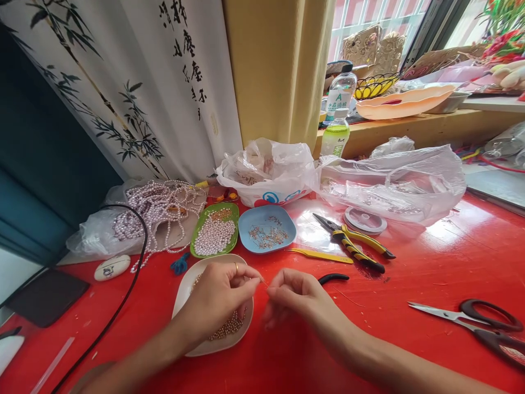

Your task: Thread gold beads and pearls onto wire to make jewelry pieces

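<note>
My left hand (223,293) is over a white dish (180,298) of small gold-brown beads, its thumb and forefinger pinched together. Close to its right, my right hand (293,293) is also pinched. A thin thread (264,283) runs across the short gap between the two sets of fingertips. Behind the hands are a green dish (196,249) with pearl-like and gold beads, and a blue dish (267,212) with small metal pieces. A black-handled tool (334,277) lies partly hidden behind my right hand.
Yellow-black pliers (350,246), yellow tweezers (324,255) and a spool (365,220) lie on the red table (389,350). Scissors (471,320) are at right. A black cable (123,314) and bead strings (159,210) are at left. Plastic bags (266,175) stand behind.
</note>
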Available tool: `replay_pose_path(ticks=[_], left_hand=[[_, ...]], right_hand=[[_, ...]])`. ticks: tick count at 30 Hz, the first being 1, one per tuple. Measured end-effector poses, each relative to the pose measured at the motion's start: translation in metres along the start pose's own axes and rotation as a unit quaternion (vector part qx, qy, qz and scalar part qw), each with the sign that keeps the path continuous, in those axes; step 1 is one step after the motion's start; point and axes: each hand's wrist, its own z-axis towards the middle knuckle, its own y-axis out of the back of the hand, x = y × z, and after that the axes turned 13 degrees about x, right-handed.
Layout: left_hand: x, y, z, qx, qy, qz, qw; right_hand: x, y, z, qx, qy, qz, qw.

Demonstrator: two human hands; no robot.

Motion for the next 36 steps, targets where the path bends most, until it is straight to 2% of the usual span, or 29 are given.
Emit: replay_pose_path(ticks=[10, 15, 19, 23, 25, 28, 31, 33, 36], left_hand=[[0.0, 0.002, 0.001, 0.009, -0.035, 0.003, 0.999], [-0.011, 0.016, -0.004, 0.022, -0.056, -0.022, 0.998], [-0.019, 0.032, -0.01, 0.034, -0.05, -0.038, 0.997], [-0.015, 0.047, -0.015, 0.05, -0.007, 0.033, 0.998], [-0.009, 0.053, -0.02, 0.077, 0.004, 0.09, 0.993], [0.001, 0.061, -0.033, 0.137, 0.038, 0.203, 0.969], [0.011, 0.063, -0.044, 0.143, 0.075, 0.297, 0.941], [0.019, 0.062, -0.048, 0.142, 0.075, 0.33, 0.93], [0.032, 0.057, -0.049, 0.138, 0.042, 0.355, 0.924]], right_hand=[[-0.003, 0.003, 0.002, 0.004, 0.011, -0.024, 1.0], [-0.011, 0.012, 0.009, -0.011, 0.076, -0.082, 0.994], [-0.012, 0.013, 0.01, -0.019, 0.094, -0.106, 0.99], [-0.012, 0.012, 0.008, -0.022, 0.097, -0.127, 0.987], [-0.012, 0.012, 0.008, -0.029, 0.098, -0.136, 0.985], [-0.011, 0.012, 0.01, -0.032, 0.109, -0.149, 0.982], [-0.009, 0.011, 0.011, -0.039, 0.129, -0.167, 0.977], [-0.006, 0.01, 0.011, -0.057, 0.134, -0.185, 0.972], [-0.002, 0.007, 0.01, -0.082, 0.122, -0.203, 0.968]])
